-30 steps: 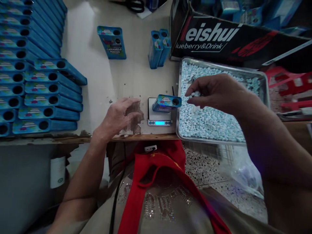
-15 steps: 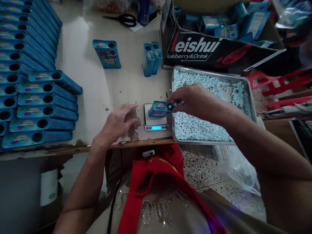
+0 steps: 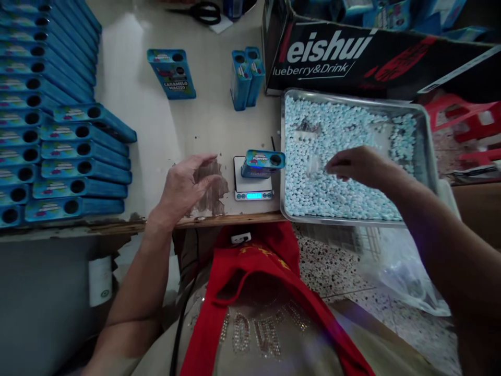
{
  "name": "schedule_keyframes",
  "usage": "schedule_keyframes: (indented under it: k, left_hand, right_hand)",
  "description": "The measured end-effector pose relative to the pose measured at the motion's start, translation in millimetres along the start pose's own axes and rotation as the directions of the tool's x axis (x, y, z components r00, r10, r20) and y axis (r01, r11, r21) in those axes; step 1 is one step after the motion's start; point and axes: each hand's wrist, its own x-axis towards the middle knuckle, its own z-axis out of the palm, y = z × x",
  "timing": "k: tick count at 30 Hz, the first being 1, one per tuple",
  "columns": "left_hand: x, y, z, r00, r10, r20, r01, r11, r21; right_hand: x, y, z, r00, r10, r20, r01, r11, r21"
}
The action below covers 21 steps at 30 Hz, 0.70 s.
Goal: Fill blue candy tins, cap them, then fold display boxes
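My left hand point(image 3: 188, 183) rests at the table's front edge, left of the small digital scale point(image 3: 253, 194). Its fingers are curved and apart, with nothing between them. On the scale stands a blue candy box point(image 3: 263, 164), a round dark hole in its top. My right hand point(image 3: 354, 166) is over the metal tray point(image 3: 287, 188) of small pale-blue candies point(image 3: 332, 196). Its fingers are pinched on what looks like a small clear scoop point(image 3: 313, 165), blurred against the candies.
Rows of blue boxes point(image 3: 84, 166) fill the table's left side. Another box point(image 3: 172, 75) and a pair of boxes point(image 3: 246, 81) stand farther back. Scissors point(image 3: 205, 13) lie at the far edge. A black carton point(image 3: 324, 57) holding more blue boxes stands behind the tray.
My right hand has moved right, from the hole of the box on the scale to over the candy tray, carrying the clear scoop. My left hand has stayed about where it was.
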Motion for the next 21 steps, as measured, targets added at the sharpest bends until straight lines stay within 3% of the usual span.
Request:
schedule_keyframes:
  k: [1, 3, 9, 13, 18, 21]
  left_hand:
    - [2, 5, 0.5, 1.000, 0.003, -0.011, -0.003, 1.000, 0.007]
    - [9, 17, 1.3, 1.000, 0.019, -0.024, -0.018, 1.000, 0.026]
    - [21, 49, 6.0, 0.998, 0.057, -0.016, -0.055, 0.995, 0.082]
    - [22, 56, 14.5, 0.998, 0.061, 0.021, -0.063, 0.994, 0.087]
    - [25, 59, 25.6, 0.993, 0.113, 0.033, -0.115, 0.991, 0.065]
    - [31, 65, 37.0, 0.988, 0.149, 0.028, -0.152, 0.982, 0.112]
  right_hand:
    - [1, 5, 2, 1.000, -0.019, 0.021, 0.022, 0.992, -0.127]
    - [2, 6, 4, 0.996, -0.082, 0.045, 0.089, 0.977, -0.196]
    - [8, -20, 0, 0.972, -0.217, 0.088, 0.212, 0.975, 0.063]
    - [8, -47, 1, 0.911, -0.395, 0.122, 0.363, 0.906, 0.220]
    - [4, -94, 12, 0.848, -0.508, 0.155, 0.471, 0.854, 0.221]
    - [10, -104, 14, 0.832, -0.525, 0.178, 0.490, 0.847, 0.207]
